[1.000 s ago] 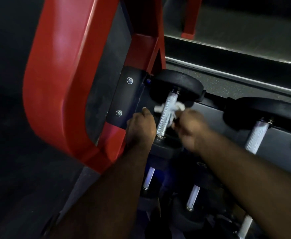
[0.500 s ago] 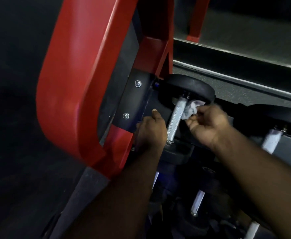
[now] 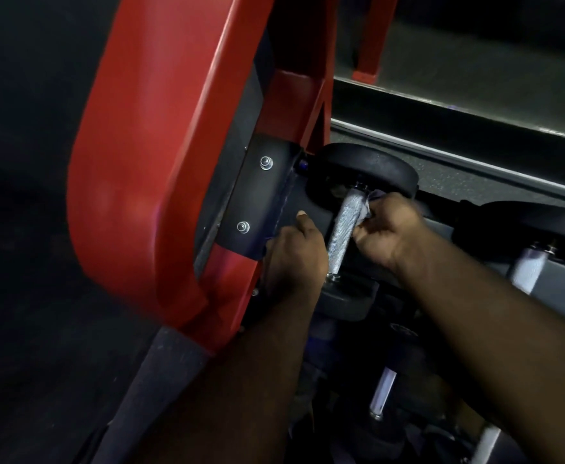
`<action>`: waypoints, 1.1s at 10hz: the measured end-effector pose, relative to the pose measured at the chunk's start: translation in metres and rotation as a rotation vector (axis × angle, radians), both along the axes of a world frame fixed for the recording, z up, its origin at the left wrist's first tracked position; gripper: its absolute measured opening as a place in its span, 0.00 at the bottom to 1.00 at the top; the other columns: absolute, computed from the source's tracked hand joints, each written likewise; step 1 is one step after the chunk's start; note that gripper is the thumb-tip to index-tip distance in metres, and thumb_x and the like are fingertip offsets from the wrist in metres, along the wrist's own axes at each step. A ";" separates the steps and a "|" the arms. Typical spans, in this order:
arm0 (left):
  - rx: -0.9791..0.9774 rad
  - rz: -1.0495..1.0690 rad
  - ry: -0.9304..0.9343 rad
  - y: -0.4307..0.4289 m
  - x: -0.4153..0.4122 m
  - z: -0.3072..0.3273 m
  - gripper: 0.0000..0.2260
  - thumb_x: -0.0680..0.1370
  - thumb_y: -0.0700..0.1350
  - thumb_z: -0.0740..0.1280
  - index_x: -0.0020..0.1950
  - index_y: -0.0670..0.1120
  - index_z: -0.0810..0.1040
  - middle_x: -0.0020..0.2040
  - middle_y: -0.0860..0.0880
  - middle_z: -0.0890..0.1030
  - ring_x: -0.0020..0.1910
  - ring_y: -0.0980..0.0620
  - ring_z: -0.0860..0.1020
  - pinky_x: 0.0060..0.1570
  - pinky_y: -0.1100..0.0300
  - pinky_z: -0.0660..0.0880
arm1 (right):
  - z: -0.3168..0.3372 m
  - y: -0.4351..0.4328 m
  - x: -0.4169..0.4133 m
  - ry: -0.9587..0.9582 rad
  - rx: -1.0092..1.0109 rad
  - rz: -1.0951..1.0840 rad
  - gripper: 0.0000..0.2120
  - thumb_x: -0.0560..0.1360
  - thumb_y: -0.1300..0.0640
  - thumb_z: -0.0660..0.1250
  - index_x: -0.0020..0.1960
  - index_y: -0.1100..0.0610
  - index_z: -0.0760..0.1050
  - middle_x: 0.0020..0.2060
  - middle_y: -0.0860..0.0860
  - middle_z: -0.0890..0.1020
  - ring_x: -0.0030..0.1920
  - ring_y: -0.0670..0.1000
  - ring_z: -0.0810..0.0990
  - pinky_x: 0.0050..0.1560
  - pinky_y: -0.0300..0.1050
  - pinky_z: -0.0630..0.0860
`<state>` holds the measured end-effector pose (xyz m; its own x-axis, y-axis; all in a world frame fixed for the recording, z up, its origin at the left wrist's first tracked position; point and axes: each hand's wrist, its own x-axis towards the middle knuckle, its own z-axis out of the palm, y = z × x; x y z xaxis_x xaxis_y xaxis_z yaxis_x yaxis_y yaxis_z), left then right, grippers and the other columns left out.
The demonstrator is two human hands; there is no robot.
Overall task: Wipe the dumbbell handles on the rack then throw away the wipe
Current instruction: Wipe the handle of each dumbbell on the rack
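The right hand is clenched round a bunched white wipe. It presses the wipe against the right side of the knurled handle, close to the far end. Held this way, I judge, the cloth can be dragged along the grip under finger pressure.

The left hand sits just beside the same handle on its other side, thumb raised. Its fingers are hidden below the knuckles, so I cannot tell whether it grips anything. Its place suggests it steadies the dumbbell, or braces the person against the rack.

The handle slopes down toward the camera between two black heads, which leaves the bar exposed for wiping without lifting the weight. This dumbbell lies at the end of its tier, right by the black bolted bracket of the red rack.

To the right is a neighbouring handle, and more lower handles show on the tier beneath. Much of the wiping likely lies ahead, and the wipe is not yet ready to be thrown away.
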<state>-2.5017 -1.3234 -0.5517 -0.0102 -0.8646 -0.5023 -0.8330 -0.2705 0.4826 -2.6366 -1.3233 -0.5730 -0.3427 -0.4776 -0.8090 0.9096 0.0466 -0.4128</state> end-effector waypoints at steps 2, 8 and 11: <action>-0.004 -0.089 -0.004 -0.001 0.000 0.004 0.27 0.88 0.56 0.45 0.68 0.40 0.74 0.65 0.39 0.78 0.65 0.38 0.75 0.63 0.51 0.69 | 0.009 0.039 0.025 0.836 0.031 0.037 0.04 0.76 0.66 0.73 0.49 0.60 0.79 0.37 0.52 0.84 0.34 0.46 0.82 0.36 0.39 0.78; -0.082 -0.351 -0.202 -0.004 0.000 0.000 0.22 0.87 0.41 0.49 0.82 0.43 0.59 0.70 0.36 0.75 0.68 0.33 0.74 0.64 0.47 0.72 | -0.006 0.072 -0.001 2.262 0.149 1.095 0.29 0.79 0.61 0.66 0.78 0.61 0.64 0.75 0.57 0.70 0.72 0.60 0.67 0.71 0.51 0.70; -0.080 -0.339 -0.167 -0.005 0.000 0.005 0.22 0.87 0.42 0.48 0.82 0.46 0.60 0.70 0.36 0.75 0.68 0.32 0.74 0.65 0.46 0.71 | 0.021 0.049 -0.010 2.359 0.082 1.166 0.20 0.77 0.62 0.67 0.69 0.61 0.76 0.59 0.57 0.82 0.54 0.61 0.78 0.37 0.53 0.81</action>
<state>-2.5014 -1.3279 -0.5467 -0.2254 -0.8631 -0.4519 -0.9378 0.0665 0.3407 -2.6468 -1.2744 -0.5525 0.0025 -0.9823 0.1875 -0.9912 -0.0273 -0.1296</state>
